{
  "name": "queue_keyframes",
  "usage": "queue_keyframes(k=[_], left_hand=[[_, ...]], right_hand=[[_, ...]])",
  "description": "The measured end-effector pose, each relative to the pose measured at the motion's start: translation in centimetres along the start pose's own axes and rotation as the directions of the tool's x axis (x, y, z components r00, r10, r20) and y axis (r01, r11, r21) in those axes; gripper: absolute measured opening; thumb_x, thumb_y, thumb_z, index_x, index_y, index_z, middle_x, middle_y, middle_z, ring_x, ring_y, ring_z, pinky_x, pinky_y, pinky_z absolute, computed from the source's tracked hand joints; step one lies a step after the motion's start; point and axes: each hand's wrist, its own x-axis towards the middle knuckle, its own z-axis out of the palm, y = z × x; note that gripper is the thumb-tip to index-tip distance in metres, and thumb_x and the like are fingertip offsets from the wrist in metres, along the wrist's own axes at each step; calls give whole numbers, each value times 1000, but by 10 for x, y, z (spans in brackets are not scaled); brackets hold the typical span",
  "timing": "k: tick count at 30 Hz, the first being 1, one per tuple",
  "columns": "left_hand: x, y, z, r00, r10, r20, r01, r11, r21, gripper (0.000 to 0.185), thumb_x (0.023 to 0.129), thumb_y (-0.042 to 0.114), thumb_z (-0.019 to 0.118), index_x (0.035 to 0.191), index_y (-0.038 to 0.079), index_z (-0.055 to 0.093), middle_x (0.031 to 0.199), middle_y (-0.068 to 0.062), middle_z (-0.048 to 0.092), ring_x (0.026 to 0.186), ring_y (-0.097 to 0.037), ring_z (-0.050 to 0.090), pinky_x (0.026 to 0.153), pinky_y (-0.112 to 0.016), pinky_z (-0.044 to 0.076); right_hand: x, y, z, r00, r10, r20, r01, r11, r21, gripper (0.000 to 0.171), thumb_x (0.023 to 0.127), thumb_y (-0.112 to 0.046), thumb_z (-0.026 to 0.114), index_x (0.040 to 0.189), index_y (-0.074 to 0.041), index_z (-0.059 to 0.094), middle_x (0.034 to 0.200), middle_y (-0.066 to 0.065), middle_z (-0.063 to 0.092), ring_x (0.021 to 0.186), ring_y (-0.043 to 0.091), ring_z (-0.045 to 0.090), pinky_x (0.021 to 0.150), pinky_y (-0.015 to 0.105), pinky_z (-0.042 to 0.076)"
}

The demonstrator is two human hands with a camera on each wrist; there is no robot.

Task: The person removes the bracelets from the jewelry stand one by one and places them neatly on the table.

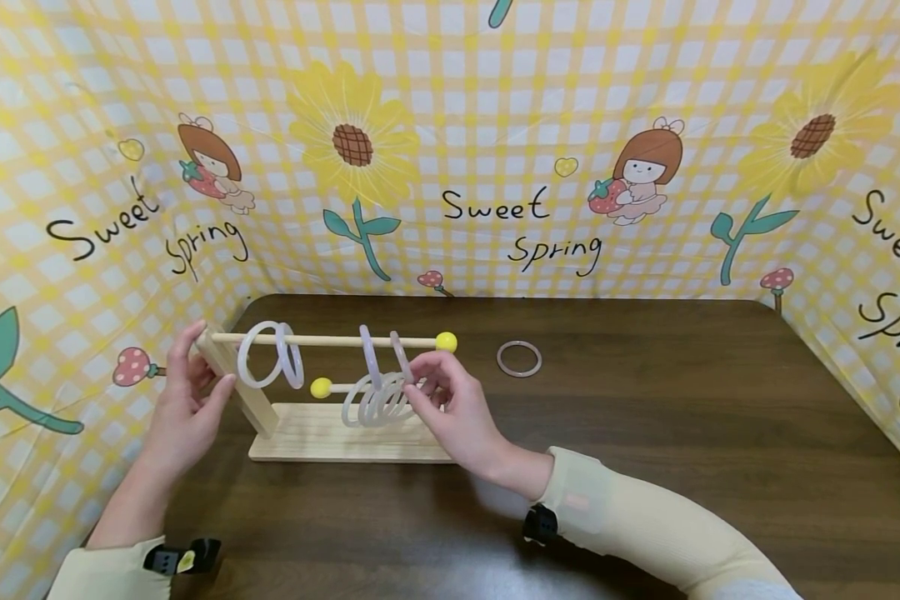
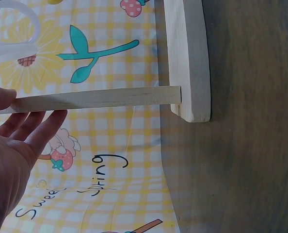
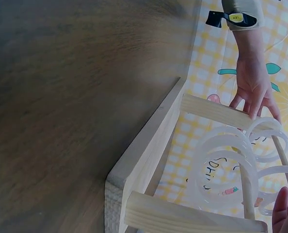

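A wooden stand (image 1: pixel 307 448) carries rings on two rods. My left hand (image 1: pixel 183 421) grips its left post (image 2: pixel 110 98) near the top, thumb on one side and fingers on the other. My right hand (image 1: pixel 457 417) pinches a mauve ring (image 1: pixel 399 353) that hangs on the upper rod (image 1: pixel 330 340), close to its yellow end ball (image 1: pixel 446 342). Left of it hangs a lavender ring (image 1: pixel 368 346). Further left, by the post, a white ring (image 1: pixel 242 354) and another lavender ring (image 1: pixel 294 375) share that rod. Several whitish rings (image 1: pixel 350 408) hang on the lower rod, partly behind my right fingers.
One pinkish ring (image 1: pixel 501 367) lies flat on the dark wooden table (image 1: pixel 682 417), right of the stand. The lower rod's yellow ball (image 1: pixel 321 388) points left. A yellow checked cloth (image 1: pixel 495 125) with printed flowers rises behind and at both sides.
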Motion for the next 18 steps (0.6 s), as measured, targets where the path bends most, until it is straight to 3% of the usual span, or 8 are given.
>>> queue_keyframes(k=[18], left_hand=[[0,-1,-1,1000,-9,-4,9,1000,22,71,92,-20,45,150,8,16,122,20,51,103,2,53,78,-9,45]], right_hand=[[-3,-3,-21,996,-73,-59,68,995,-78,16,92,2,64,106,-1,57,85,8,59,69,16,55,58,24,45]])
